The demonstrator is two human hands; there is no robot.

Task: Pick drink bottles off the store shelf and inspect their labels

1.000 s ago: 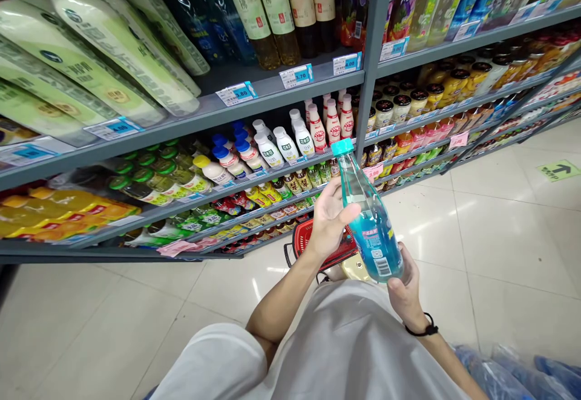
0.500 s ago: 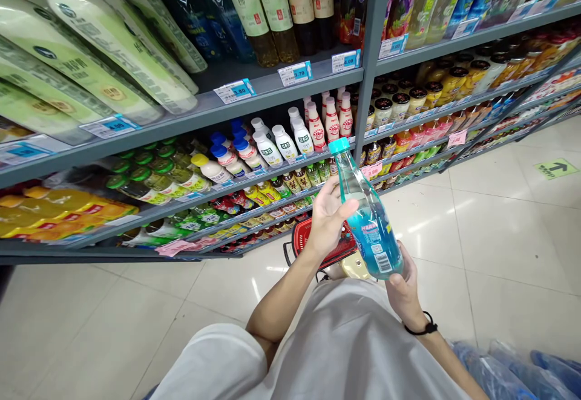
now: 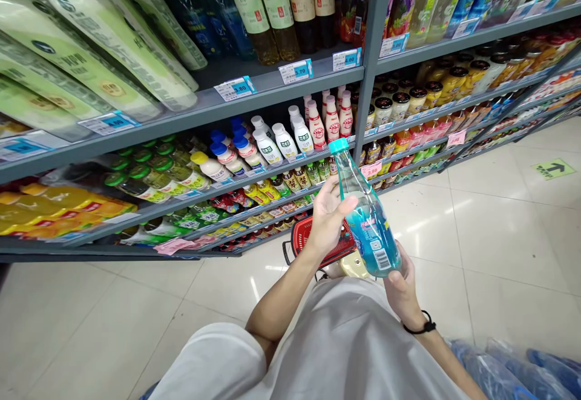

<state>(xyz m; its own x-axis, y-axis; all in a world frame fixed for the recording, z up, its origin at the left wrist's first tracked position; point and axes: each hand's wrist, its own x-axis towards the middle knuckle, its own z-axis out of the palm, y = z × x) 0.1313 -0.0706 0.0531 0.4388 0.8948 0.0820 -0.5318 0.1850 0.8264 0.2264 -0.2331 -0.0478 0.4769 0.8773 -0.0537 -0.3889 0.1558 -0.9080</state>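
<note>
A clear plastic drink bottle (image 3: 370, 224) with a turquoise cap and blue label is tilted in front of me, its barcode facing up. My left hand (image 3: 329, 215) is closed around its upper part below the neck, thumb across the front. At the base, my right hand (image 3: 403, 282) grips the bottom end, with a black band on that wrist. Below the bottle, a red shopping basket (image 3: 303, 236) shows partly, half covered by my left hand and the bottle. Beside it is a pale yellow bag or case (image 3: 353, 265), mostly hidden.
Grey shelves (image 3: 290, 82) of drinks run along the front and left. Large pale green bottles (image 3: 113, 43) lean at upper left, and small white bottles (image 3: 285, 140) stand lower. Blue plastic-wrapped packs (image 3: 521, 370) lie at lower right. A green arrow sign (image 3: 554, 169) marks the tiled floor.
Almost nothing differs. The bottle's base and my right hand have shifted very slightly left and up; both hands keep their hold.
</note>
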